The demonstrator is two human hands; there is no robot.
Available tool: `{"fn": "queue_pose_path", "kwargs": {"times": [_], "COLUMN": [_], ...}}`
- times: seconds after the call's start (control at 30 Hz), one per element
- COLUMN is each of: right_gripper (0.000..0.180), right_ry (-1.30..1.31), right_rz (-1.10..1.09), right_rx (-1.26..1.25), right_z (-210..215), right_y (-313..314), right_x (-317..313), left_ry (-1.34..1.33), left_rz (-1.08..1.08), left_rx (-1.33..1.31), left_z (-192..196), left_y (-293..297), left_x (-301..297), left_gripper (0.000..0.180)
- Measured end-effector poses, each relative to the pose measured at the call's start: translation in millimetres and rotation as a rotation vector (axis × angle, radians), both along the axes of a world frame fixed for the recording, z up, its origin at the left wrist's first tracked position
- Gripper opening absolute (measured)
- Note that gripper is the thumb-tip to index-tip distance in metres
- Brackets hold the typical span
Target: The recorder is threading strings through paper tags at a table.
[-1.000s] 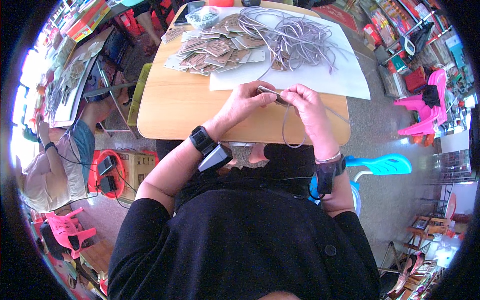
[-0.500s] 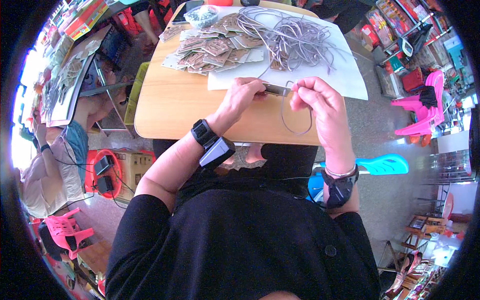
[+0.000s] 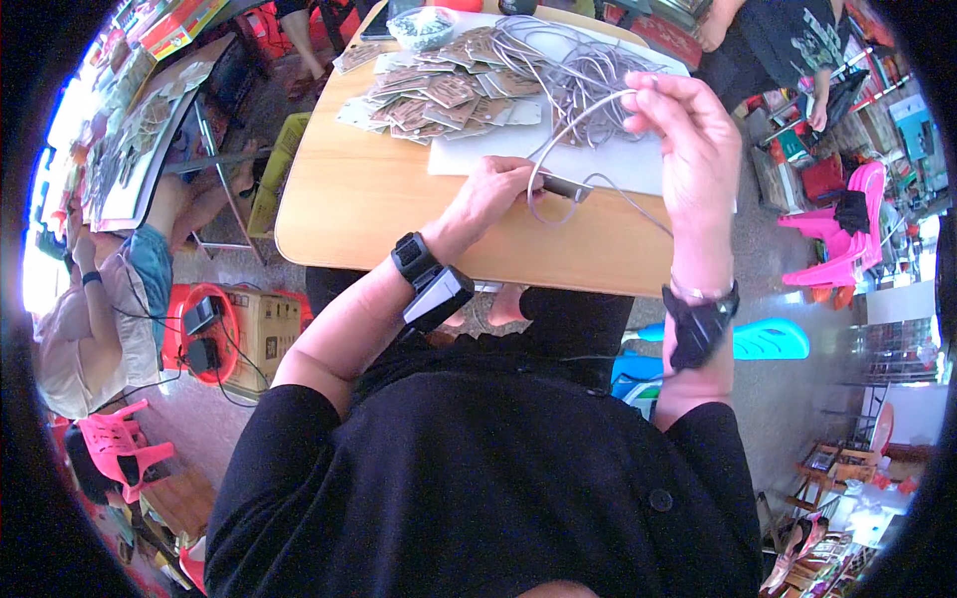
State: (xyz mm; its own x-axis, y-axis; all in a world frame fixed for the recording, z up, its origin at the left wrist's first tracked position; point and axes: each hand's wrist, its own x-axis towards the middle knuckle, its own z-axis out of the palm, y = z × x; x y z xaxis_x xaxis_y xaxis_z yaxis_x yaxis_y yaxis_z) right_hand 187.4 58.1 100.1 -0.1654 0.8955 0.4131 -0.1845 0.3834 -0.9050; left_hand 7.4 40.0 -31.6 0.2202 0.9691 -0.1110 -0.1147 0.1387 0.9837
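Observation:
My left hand (image 3: 501,189) is closed on a small flat brownish plate (image 3: 566,186), held over the near part of the table. A grey cord (image 3: 554,138) loops from that plate up to my right hand (image 3: 683,115), which pinches it between thumb and fingers, raised over the table's right side. Another stretch of cord trails from the plate toward the right table edge. Beyond my hands lie a heap of similar flat plates (image 3: 439,92) and, to its right, a tangle of grey cords (image 3: 588,70) on a white sheet (image 3: 478,159).
A clear bowl of small pieces (image 3: 423,30) stands at the far end of the wooden table (image 3: 349,214). At left, a person (image 3: 90,319) sits by another table. A person in dark clothes (image 3: 788,50) is at far right. A pink chair (image 3: 842,234) stands to the right.
My right hand has risen away from the plate, drawing the cord up into a larger loop. My left hand still holds the plate. A person has come into view at far right.

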Motion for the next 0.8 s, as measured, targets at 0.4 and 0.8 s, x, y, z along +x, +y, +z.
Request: {"fn": "queue_pose_path", "kwargs": {"times": [0.4, 0.8], "right_gripper": [0.005, 0.004], "right_ry": [-0.767, -0.520], "right_rz": [0.027, 0.215], "right_rx": [0.051, -0.055], "right_z": [-85.1, -93.5], "right_y": [14.2, 8.2], "right_x": [11.3, 0.5], "left_ry": [0.117, 0.024], "left_rz": [-0.048, 0.008], "left_rx": [0.068, 0.000], "left_z": [8.8, 4.7], "left_y": [-4.0, -1.3], "left_x": [-2.8, 0.3], "left_gripper": [0.021, 0.022]}}
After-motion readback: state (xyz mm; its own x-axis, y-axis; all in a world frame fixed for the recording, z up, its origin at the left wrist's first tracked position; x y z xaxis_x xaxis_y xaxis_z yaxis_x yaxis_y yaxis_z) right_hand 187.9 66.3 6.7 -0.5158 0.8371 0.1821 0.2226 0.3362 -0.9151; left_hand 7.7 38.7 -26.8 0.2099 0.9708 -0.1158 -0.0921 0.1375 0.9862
